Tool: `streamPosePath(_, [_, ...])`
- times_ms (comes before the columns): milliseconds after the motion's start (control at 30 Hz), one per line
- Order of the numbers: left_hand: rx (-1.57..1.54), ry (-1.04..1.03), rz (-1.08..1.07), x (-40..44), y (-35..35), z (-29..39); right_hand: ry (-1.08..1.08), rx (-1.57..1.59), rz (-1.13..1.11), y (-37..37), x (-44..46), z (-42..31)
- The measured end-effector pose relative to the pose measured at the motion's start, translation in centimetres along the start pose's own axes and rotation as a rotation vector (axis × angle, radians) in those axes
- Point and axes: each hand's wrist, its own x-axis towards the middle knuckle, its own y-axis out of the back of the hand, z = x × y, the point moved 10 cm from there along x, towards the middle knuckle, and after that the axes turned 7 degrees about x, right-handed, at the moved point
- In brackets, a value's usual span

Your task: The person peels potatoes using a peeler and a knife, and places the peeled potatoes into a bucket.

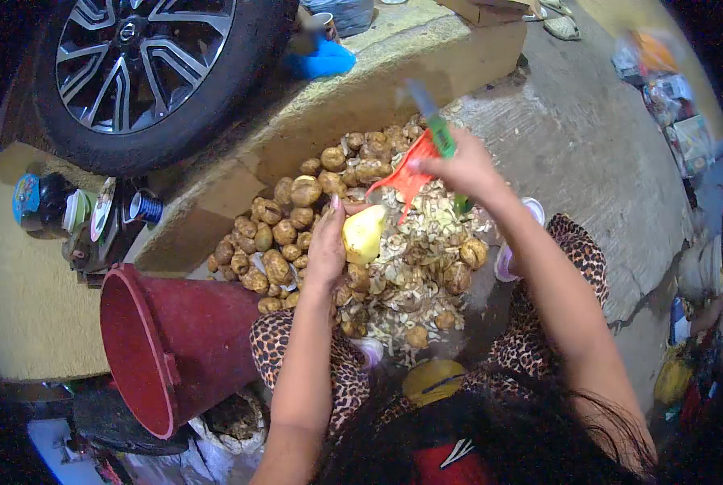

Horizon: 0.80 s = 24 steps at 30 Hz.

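Note:
A pale yellow peeled piece is in my left hand, with my fingers pressed along its left side. My right hand is raised to the right of it, closed around a green-handled knife whose blurred blade points up. An orange-red strip of cloth or plastic hangs beside that hand; how it is held is unclear. Brown round tubers or fruits lie heaped behind and left of my left hand. Below both hands spreads a pile of pale peelings.
A large red bucket lies tipped at the lower left. Behind the heap runs a concrete step, with a car wheel on it and a blue bag. Bagged items line the right side.

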Motion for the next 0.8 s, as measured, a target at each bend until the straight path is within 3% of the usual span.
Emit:
streamPosePath(67, [-0.055,0.025,-0.057,-0.6,-1.1,1.1,0.255,-0.126,0.248,3.3,1.1,-1.2])
streamPosePath(167, [-0.244,0.050,-0.055,-0.5,-0.5,-0.3,-0.230,0.446,-0.082,0.4,0.3,0.9])
streamPosePath(200, [-0.270,0.076,-0.038,-0.5,-0.5,-0.5,-0.224,0.533,-0.129,-0.9,-0.2,0.5])
streamPosePath(300, [-0.345,0.125,-0.050,-0.7,-1.0,-0.8,-0.166,0.334,-0.266,-2.5,-2.3,-2.3])
streamPosePath(433, [-0.438,0.113,-0.157,-0.9,-1.5,-0.9,-0.090,0.267,0.034,2.8,-0.3,-2.4])
streamPosePath(467, [-0.458,0.109,-0.166,-0.8,-1.5,-0.9,-0.141,0.570,-0.061,1.9,0.2,-1.4])
streamPosePath(600, [-0.446,0.108,-0.179,-0.7,-2.0,-0.8,-0.228,0.462,-0.303,-2.0,-2.8,-2.8])
streamPosePath(700, [-0.502,0.118,-0.145,-1.3,-2.6,-0.4,-0.065,0.266,-0.227,-1.5,-1.6,-2.5])
streamPosePath(800, [-0.478,0.094,-0.240,-1.0,-2.6,-0.2,-0.011,0.039,0.039,2.3,-0.3,-2.7])
